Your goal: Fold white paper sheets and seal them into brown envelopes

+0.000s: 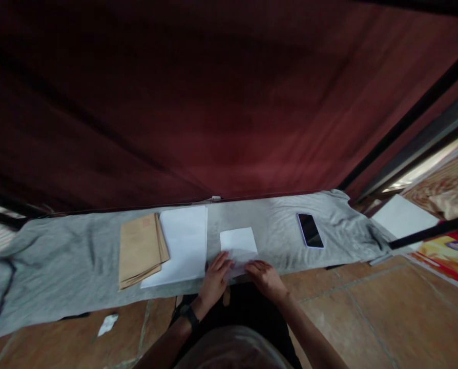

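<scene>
A small white sheet of paper (238,240) lies on the grey cloth in front of me, its near part greyish and blurred where it seems folded over. My left hand (216,277), with a dark watch at the wrist, has its fingers closed on the sheet's near left edge. On the near right edge, the bent fingers of my right hand (266,278) grip the same paper. Left of the hands is a stack of larger white paper (186,241). Several brown envelopes (140,246) overlap that stack's left side.
A phone (310,230) with a purple edge lies to the right on the cloth-covered bench (86,261). Behind stands a dark red panel (229,128). A scrap of white paper (108,324) is on the tiled floor, and a red-and-yellow package (450,253) sits far right.
</scene>
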`<state>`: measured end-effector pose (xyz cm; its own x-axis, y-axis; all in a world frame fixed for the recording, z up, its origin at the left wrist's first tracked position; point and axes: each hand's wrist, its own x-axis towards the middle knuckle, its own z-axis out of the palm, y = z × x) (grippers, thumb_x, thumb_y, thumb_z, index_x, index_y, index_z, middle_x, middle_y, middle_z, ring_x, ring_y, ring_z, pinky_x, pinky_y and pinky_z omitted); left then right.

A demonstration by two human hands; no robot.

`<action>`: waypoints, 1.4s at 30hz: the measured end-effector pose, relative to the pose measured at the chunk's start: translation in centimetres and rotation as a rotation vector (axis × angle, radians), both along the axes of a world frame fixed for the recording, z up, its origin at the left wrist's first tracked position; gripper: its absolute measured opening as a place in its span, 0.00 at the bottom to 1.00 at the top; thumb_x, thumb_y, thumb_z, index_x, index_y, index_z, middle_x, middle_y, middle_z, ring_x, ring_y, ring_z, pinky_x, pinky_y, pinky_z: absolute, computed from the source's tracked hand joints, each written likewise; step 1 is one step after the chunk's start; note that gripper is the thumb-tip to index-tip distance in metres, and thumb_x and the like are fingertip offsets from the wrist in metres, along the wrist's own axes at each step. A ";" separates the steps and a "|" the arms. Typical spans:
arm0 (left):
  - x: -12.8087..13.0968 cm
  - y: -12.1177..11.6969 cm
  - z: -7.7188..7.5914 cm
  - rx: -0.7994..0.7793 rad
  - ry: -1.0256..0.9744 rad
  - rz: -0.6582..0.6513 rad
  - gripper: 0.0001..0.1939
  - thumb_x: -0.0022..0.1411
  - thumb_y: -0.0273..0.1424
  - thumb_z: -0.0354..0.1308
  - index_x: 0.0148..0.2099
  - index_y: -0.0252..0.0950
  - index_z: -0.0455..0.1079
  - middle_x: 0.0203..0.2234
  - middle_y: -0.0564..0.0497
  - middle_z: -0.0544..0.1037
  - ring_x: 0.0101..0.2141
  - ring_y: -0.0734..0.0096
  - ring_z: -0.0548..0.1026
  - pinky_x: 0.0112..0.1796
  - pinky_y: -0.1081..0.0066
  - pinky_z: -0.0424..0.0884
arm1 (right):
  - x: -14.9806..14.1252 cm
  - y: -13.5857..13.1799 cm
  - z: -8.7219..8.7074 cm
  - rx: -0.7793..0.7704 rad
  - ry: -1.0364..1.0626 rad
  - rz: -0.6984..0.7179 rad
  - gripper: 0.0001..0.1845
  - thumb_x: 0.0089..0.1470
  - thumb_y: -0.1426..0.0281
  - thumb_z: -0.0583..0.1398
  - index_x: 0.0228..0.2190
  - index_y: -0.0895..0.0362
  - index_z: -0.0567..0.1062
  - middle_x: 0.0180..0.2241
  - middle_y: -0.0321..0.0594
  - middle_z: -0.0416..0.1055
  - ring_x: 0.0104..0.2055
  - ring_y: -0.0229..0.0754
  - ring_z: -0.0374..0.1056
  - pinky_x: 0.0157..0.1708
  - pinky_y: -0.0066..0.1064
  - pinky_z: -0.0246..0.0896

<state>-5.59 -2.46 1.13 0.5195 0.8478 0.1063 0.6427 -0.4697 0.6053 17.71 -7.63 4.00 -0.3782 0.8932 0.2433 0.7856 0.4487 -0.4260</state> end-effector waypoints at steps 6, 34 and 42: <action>-1.0 0.5 0.2 -0.048 0.023 -0.063 0.33 0.52 0.12 0.47 0.54 0.44 0.75 0.59 0.53 0.73 0.62 0.68 0.66 0.63 0.55 0.62 | 1.7 -1.8 -0.6 -0.084 0.145 -0.017 0.23 0.59 0.80 0.53 0.52 0.51 0.73 0.52 0.41 0.75 0.56 0.43 0.70 0.61 0.42 0.59; 3.4 4.2 2.4 -0.122 0.273 0.485 0.12 0.70 0.33 0.49 0.42 0.36 0.73 0.40 0.45 0.80 0.41 0.64 0.77 0.40 0.70 0.69 | 0.0 5.7 -2.6 -0.401 -0.003 -0.752 0.15 0.66 0.60 0.52 0.46 0.53 0.72 0.38 0.40 0.78 0.38 0.43 0.75 0.33 0.29 0.58; 3.9 5.7 2.5 -0.167 0.429 0.493 0.16 0.71 0.37 0.47 0.47 0.37 0.74 0.38 0.44 0.81 0.40 0.61 0.79 0.38 0.68 0.70 | -0.3 6.9 -3.4 -0.255 -0.050 -0.754 0.11 0.66 0.64 0.53 0.45 0.56 0.71 0.39 0.42 0.78 0.40 0.45 0.75 0.38 0.30 0.59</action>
